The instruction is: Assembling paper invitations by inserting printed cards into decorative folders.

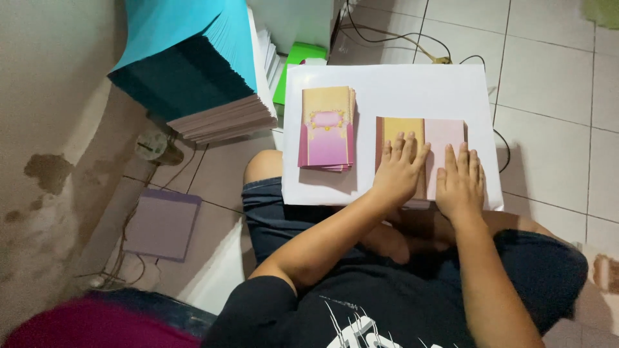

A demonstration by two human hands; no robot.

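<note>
Both hands lie flat, fingers spread, on a folded card [422, 151] that rests on a white board [387, 84] across the person's lap. The left hand [400, 171] presses the tan and brown part of the card near the fold; the right hand [459, 182] presses the pale pink panel beside it. Neither hand pinches anything; the palms bear down on the paper.

By the look of it, the step in hand is creasing or flattening: the card is being held down along its fold line. A next move would call for even pressure along the crease and for keeping the edges lined up, so that the panels do not skew.

To the left on the same board, well apart from the hands, sits a small stack of cards [327, 129], pink and tan with an ornate print, neatly squared. Beyond the board's far left corner a tall pile of sheets [200, 64], teal on top and pale at the edges, leans on the tiled floor [554, 77]. A green box [298, 55] shows behind it, and cables [400, 38] trail across the tiles.
</note>
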